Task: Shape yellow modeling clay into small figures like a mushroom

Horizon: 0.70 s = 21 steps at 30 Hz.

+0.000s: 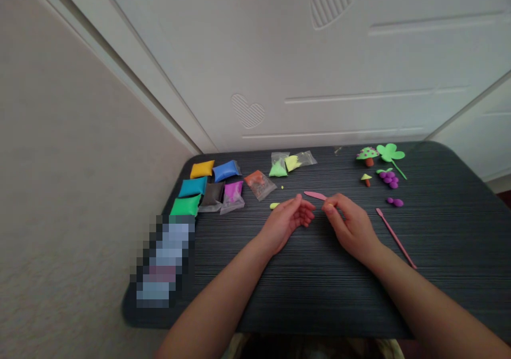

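My left hand (288,219) hovers over the dark table with its fingers loosely curled and apart from the thumb; nothing shows in it. To its right, the thumb and forefinger of my right hand (353,228) are pinched together. A tiny yellow bit of clay (330,205) seems to show at those fingertips. Behind that hand lies a pink plastic clay knife (314,195), its handle end hidden. Just beyond the left hand is a yellow clay piece (274,206), partly covered, and a yellow crumb (282,187) sits farther back.
Packets of coloured clay, including an orange one (259,184), line the table's left and back. At right stand a clay mushroom (368,156), a smaller mushroom (366,179), a green clover (390,153), purple grapes (389,179) and a pink stick tool (396,238). A white panel (339,114) rises behind.
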Each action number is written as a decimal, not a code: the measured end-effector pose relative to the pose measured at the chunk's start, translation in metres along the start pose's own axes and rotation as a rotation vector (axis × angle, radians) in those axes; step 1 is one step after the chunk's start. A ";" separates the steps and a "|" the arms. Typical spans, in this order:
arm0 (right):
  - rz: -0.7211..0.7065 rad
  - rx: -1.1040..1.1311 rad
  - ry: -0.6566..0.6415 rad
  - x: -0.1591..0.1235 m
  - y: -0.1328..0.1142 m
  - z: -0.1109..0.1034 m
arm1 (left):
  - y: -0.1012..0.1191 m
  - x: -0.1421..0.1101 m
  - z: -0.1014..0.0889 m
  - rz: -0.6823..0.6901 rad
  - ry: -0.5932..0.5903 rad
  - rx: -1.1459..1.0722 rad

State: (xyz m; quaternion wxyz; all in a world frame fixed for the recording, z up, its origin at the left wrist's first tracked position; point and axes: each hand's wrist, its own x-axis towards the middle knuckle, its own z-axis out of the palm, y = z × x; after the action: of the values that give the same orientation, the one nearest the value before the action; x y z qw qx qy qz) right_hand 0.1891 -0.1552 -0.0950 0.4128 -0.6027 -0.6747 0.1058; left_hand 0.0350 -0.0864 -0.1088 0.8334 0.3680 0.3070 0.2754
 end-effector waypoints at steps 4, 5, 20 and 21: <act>-0.026 -0.010 0.013 0.000 -0.001 0.000 | -0.001 0.000 -0.001 0.003 -0.005 -0.003; -0.033 -0.009 0.017 0.000 -0.001 0.000 | 0.000 0.000 -0.001 0.004 -0.006 -0.003; 0.069 -0.001 0.050 -0.002 0.004 0.002 | -0.001 0.001 0.000 0.013 -0.008 0.009; 0.084 -0.003 0.067 -0.002 0.004 0.001 | -0.001 0.001 0.000 0.014 -0.008 0.009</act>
State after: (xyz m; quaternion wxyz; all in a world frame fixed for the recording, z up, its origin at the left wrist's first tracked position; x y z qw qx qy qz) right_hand 0.1907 -0.1556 -0.0991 0.4294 -0.6344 -0.6347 0.1016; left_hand 0.0355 -0.0865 -0.1097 0.8309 0.3750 0.3025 0.2783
